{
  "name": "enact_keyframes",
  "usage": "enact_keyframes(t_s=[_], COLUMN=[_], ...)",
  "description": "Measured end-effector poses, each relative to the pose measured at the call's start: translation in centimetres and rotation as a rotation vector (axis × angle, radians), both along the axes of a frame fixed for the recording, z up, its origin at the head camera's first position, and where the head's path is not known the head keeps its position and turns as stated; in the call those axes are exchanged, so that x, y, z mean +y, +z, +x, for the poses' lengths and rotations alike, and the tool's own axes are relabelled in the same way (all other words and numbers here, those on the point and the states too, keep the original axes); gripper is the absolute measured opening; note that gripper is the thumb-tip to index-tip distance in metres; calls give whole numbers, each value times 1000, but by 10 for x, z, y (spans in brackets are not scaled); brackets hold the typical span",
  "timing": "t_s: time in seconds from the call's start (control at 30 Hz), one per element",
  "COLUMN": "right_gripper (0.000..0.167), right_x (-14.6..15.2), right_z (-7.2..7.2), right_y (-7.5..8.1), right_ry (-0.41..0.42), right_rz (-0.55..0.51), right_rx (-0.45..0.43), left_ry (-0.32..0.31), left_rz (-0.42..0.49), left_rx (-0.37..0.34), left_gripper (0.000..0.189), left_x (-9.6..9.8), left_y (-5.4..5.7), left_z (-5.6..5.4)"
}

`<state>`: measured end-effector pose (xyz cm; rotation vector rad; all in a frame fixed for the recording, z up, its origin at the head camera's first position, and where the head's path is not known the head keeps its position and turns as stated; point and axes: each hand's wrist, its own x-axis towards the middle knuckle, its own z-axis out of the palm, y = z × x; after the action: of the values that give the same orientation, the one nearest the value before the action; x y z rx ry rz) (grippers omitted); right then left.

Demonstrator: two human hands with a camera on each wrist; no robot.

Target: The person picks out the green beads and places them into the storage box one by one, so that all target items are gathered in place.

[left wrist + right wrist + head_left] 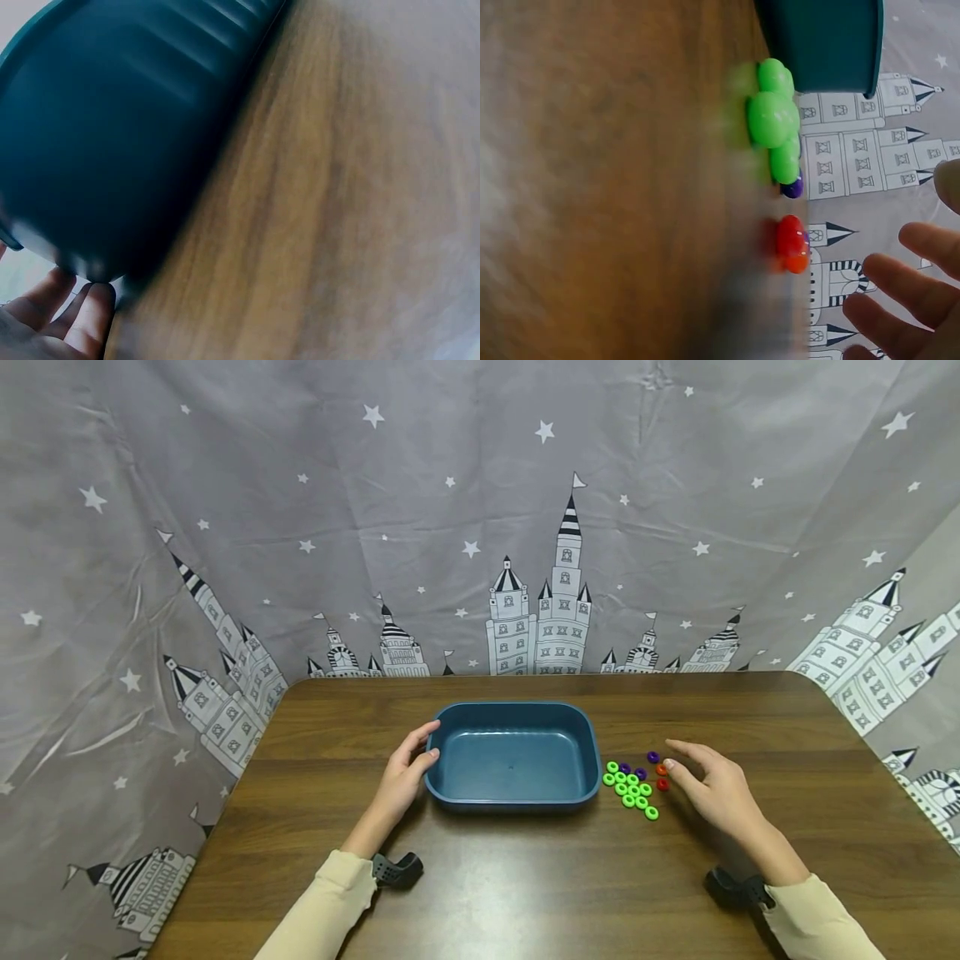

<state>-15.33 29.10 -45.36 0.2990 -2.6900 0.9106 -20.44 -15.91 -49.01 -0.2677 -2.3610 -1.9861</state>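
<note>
My left hand (401, 777) holds the left end of a dark blue plastic bin (513, 802), thumb at its rim. In the left wrist view, its fingers (94, 319) press against the bin's outer wall (112, 150). Off the bin's right side lie several bright green rings (633, 791), with three purple rings (653, 757) along their far side. An orange ring (662, 769) and a red ring (662, 784) sit closest to my right hand (712, 785). That hand is just right of the rings, fingers spread and holding nothing; the right wrist view shows the fingers (907, 289) apart.
The bin stands on a brown wooden table (525, 893), its inside bare. Behind the table hangs a grey curtain (420, 468) printed with castles and stars. Each wrist carries a black strap device, one on the left (401, 870) and one on the right (731, 889).
</note>
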Motion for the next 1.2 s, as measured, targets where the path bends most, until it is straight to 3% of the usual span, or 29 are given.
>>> enact_keyframes(t_s=[0.43,0.87,1.2], right_gripper=[30,23,23], right_x=[-7,-9,-10], right_z=[5,0,0], right_y=[-18,-28,-37], right_ry=[-1,48,71], right_rz=[44,107,92], right_rx=[79,34,102], left_ry=[10,12,10], left_rz=[2,6,-4], left_rx=[2,0,-23], left_gripper=[45,45,46], left_x=[1,1,0], left_y=[1,1,1], left_z=[-1,-2,-1])
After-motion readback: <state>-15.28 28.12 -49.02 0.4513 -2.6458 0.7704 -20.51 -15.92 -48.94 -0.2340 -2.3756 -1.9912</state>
